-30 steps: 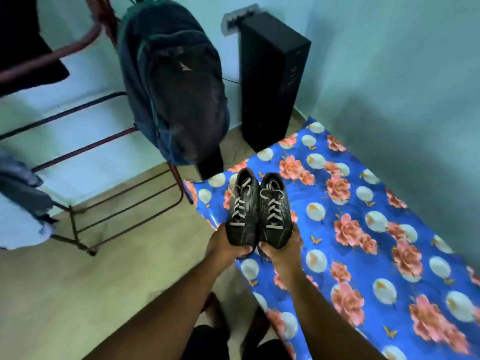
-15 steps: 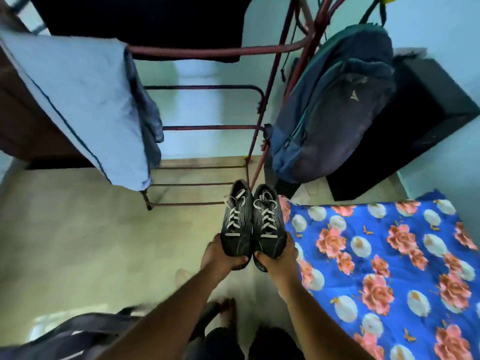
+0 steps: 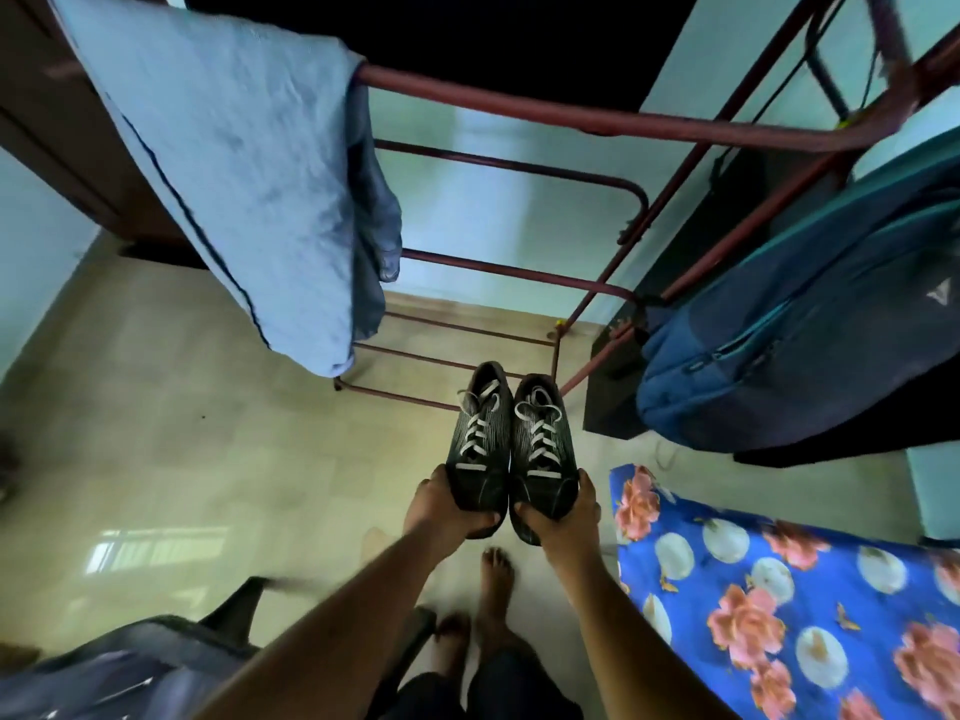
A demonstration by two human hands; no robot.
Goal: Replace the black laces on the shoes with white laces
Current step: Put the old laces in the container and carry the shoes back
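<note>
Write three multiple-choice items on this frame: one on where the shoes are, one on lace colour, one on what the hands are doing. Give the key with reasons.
1. Where are the shoes?
A. on the bed
B. held in the air above the floor
C. on the rack

2. What colour are the laces?
A. white
B. black
C. red

3. What are the hands doing?
A. both hang idle
B. one ties a lace
C. each keeps a grip on one shoe's toe end

Key: B, the floor shows under the pair; A, pale laces cross both shoes; C, the left hand and right hand each curl round a toe.
</note>
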